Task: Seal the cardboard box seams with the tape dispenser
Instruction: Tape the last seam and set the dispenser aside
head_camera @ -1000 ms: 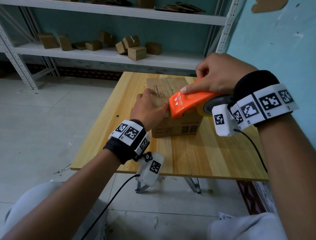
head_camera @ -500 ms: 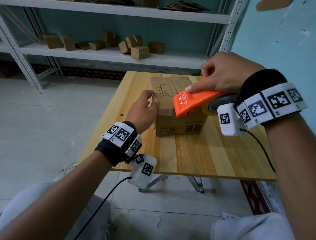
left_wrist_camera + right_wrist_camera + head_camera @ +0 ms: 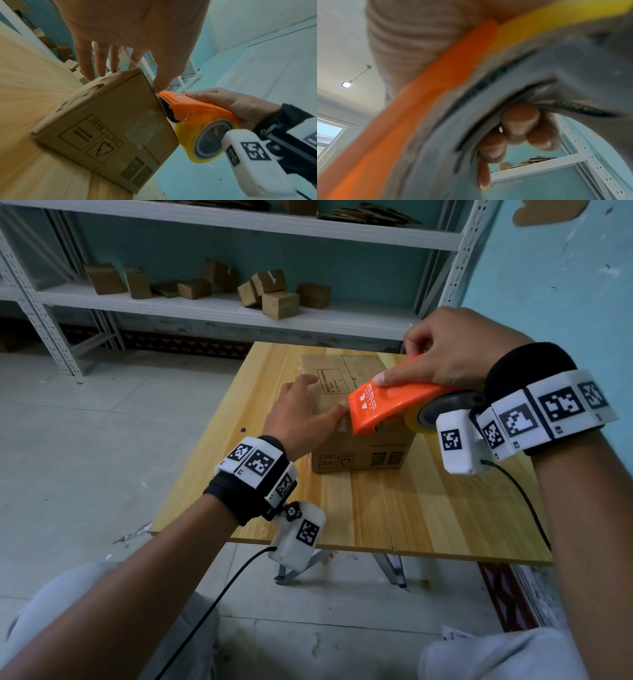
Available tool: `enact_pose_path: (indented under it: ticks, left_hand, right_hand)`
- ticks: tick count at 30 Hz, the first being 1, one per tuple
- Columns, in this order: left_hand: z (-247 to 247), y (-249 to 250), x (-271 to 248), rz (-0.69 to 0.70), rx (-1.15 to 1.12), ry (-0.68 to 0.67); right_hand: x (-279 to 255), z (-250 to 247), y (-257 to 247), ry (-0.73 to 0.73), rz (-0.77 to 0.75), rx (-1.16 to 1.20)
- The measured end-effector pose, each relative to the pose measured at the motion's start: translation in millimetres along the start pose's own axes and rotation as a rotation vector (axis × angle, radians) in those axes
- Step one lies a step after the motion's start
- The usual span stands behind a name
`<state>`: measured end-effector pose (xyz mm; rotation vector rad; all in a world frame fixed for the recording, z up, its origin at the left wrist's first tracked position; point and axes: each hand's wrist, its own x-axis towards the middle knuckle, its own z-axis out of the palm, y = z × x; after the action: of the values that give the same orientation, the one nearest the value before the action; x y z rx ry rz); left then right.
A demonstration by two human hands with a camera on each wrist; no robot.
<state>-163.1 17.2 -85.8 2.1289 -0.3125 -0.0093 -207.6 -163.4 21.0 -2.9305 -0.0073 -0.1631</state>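
Observation:
A small cardboard box (image 3: 359, 453) stands on the wooden table (image 3: 428, 508). My left hand (image 3: 318, 402) lies flat on its top with straight fingers, the thumb reaching the near top edge. In the left wrist view that thumb (image 3: 161, 81) touches the box (image 3: 106, 128) edge right at the mouth of the orange tape dispenser (image 3: 197, 108). Clear tape (image 3: 145, 124) runs down the box's front face. My right hand (image 3: 411, 364) grips the dispenser (image 3: 387, 402), which is at the box's near top edge. In the right wrist view, fingertips (image 3: 518, 128) curl inside the yellow tape roll (image 3: 556, 16).
A white metal shelf (image 3: 205, 309) behind the table carries several small cardboard boxes (image 3: 277, 299). A teal wall (image 3: 548, 285) stands close on the right. Bare table surface lies in front of the box. Grey floor is on the left.
My left hand left the box's left side and now lies on its top, thumb at the dispenser's mouth. The dispenser has stayed at the near top edge.

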Motion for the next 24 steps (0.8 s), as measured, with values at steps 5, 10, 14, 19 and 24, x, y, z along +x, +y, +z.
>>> enact_pose_path:
  ticks: [5, 10, 14, 19, 24]
  left_hand:
    - [3, 1, 4, 0.015, 0.0, -0.012]
    - [10, -3, 7, 0.06, 0.076, -0.043]
    - [12, -1, 8, 0.141, 0.24, -0.051]
    - [6, -1, 7, 0.249, 0.378, -0.048]
    - [-6, -4, 5, 0.263, 0.397, -0.099]
  right_hand:
    - [-1, 0, -1, 0.002, -0.002, -0.007]
    - [-1, 0, -1, 0.007, 0.006, -0.011]
    - [-1, -1, -1, 0.015, 0.002, 0.002]
    - [-1, 0, 0, 0.026, -0.015, -0.009]
    - [-1, 0, -6, 0.019, -0.07, -0.035]
